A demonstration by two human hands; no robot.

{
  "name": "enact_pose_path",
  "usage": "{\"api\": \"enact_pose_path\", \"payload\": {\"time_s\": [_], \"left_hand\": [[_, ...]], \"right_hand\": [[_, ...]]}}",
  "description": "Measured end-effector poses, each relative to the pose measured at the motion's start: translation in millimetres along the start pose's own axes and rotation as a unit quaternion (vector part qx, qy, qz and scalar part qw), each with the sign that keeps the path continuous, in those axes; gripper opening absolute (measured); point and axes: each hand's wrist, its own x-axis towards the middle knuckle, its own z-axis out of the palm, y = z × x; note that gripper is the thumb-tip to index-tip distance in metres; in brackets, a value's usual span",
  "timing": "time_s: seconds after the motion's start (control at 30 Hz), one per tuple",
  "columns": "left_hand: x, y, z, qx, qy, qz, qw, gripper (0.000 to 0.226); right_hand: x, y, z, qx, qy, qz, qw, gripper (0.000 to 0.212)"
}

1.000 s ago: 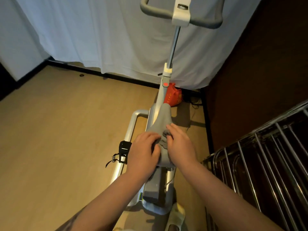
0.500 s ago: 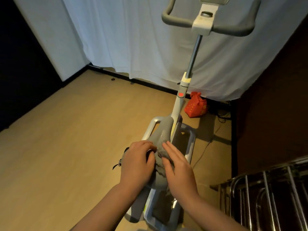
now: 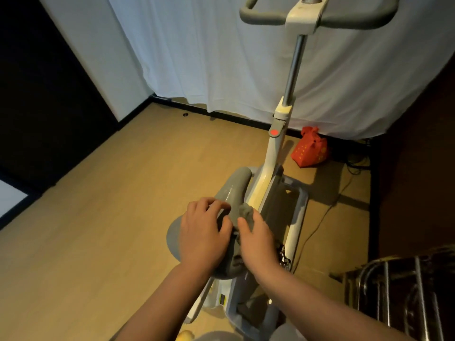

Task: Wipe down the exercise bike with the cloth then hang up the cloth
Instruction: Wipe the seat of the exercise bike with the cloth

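Your left hand (image 3: 204,232) rests with curled fingers on the grey saddle (image 3: 231,193), gripping nothing that shows. Your right hand (image 3: 258,238) bunches the grey cloth (image 3: 246,212) against the saddle's right flank. The saddle's long axis runs away from you, toward the post (image 3: 291,72) and handlebars (image 3: 317,18). A metal rack (image 3: 406,296), near right, probably suits hanging; red bag (image 3: 310,151) lies far right.

A pale wooden floor (image 3: 103,217) runs to a white curtain (image 3: 197,50) along the far side. A dark wall (image 3: 37,99) stands at left. A red bag (image 3: 310,150) sits by the curtain; a metal rack (image 3: 403,294) stands at lower right. Light is dim.
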Motion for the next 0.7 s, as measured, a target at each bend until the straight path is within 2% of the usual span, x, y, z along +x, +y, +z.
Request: {"api": "enact_pose_path", "payload": {"time_s": [0.07,0.13,0.27,0.4,0.5,0.57,0.63,0.7], "left_hand": [[-2,-3,1,-0.004,0.018,0.007,1.000,0.018],[-3,-3,3,0.000,0.026,0.004,1.000,0.017],[-2,-3,4,0.017,0.029,0.005,0.999,0.014],[1,-2,4,0.018,0.035,0.001,0.999,0.013],[5,-1,4,0.049,0.027,-0.004,0.998,0.015],[11,-3,2,0.067,0.007,0.009,0.998,0.025],[21,-5,0,0.077,-0.023,0.042,0.996,0.034],[27,-7,0,0.066,-0.030,0.060,0.996,0.033]], "right_hand": [[-20,3,-1,-0.003,-0.035,-0.028,0.999,0.045],[-15,0,-3,0.000,-0.036,-0.032,0.999,0.043],[25,-10,-3,0.016,-0.026,0.052,0.998,0.031],[3,-1,5,0.005,-0.007,-0.019,1.000,0.043],[31,-7,8,0.038,0.003,0.031,0.999,0.034],[45,-14,9,0.049,0.003,0.063,0.997,0.033],[40,-13,10,0.038,0.014,0.027,0.999,0.035],[32,-10,9,0.030,0.005,-0.004,1.000,0.037]]}}
